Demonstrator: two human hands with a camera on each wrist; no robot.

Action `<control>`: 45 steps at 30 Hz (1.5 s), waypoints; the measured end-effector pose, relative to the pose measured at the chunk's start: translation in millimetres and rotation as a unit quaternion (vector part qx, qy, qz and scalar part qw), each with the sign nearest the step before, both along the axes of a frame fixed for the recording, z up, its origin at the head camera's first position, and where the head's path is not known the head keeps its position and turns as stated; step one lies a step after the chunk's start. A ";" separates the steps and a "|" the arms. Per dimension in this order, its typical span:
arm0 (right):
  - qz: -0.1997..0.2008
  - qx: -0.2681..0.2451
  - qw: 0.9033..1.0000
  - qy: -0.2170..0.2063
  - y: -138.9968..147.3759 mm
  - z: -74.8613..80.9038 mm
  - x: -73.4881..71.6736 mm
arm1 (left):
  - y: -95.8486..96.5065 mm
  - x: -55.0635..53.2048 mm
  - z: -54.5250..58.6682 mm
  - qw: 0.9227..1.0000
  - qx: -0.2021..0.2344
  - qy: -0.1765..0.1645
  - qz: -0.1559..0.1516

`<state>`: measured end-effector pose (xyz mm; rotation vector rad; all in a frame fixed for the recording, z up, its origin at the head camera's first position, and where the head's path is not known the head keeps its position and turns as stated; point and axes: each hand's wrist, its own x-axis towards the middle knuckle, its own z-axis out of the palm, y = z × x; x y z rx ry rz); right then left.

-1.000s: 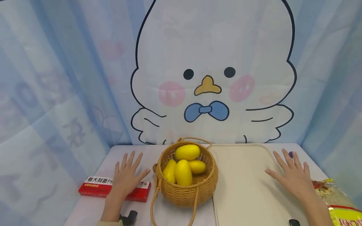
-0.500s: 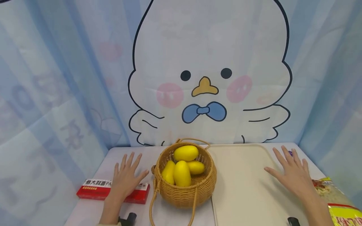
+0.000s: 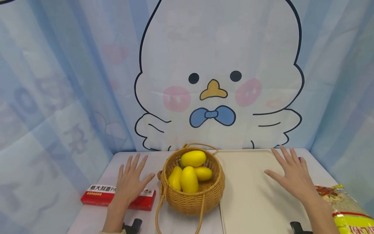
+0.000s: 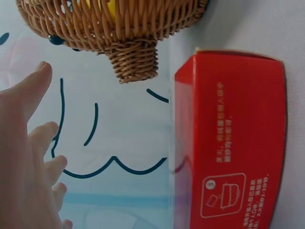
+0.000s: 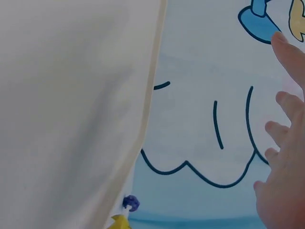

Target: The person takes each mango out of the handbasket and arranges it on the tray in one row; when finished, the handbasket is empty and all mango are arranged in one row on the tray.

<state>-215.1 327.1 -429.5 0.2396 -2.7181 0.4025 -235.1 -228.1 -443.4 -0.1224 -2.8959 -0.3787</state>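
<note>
My left hand (image 3: 130,182) hovers with spread fingers over a red box (image 3: 143,200) with white lettering, partly covering it in the head view. The left wrist view shows the same red box (image 4: 233,138) standing beside that hand, apart from the fingers. To its right sits a round wicker basket (image 3: 198,203) holding several smooth yellow oval fruits (image 3: 189,180), possibly mangoes. Over the right part of a cream tray (image 3: 242,195) my right hand (image 3: 295,178) is held up, fingers spread, nothing in it. Its shadow falls on the tray.
A yellow-edged food packet (image 3: 347,208) lies right of the tray, near my right forearm. A small purple thing (image 5: 131,203) is beyond the tray's far right corner. Behind the table hangs a pale blue curtain (image 3: 219,48) with a cartoon bird. The basket's handle (image 3: 201,214) droops forward.
My right hand has shifted left and slightly away from me over the tray, uncovering more of the packet. My left hand, the basket and the red box stay about where they were.
</note>
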 end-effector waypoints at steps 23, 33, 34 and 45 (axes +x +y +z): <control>0.089 -0.034 0.994 0.046 -76.3 17.3 -18.1 | 27.3 4.3 3.6 0.985 0.157 -0.005 -0.071; 0.136 -0.039 0.990 0.025 -108.0 30.8 -26.4 | 48.1 7.3 4.1 0.945 0.298 -0.055 -0.120; 0.140 -0.037 0.989 0.021 -111.7 32.1 -27.0 | 49.4 7.5 3.9 0.943 0.304 -0.055 -0.124; 0.196 -0.002 0.980 0.018 -147.7 46.5 -35.2 | 63.1 7.7 -0.8 0.913 0.370 -0.079 -0.150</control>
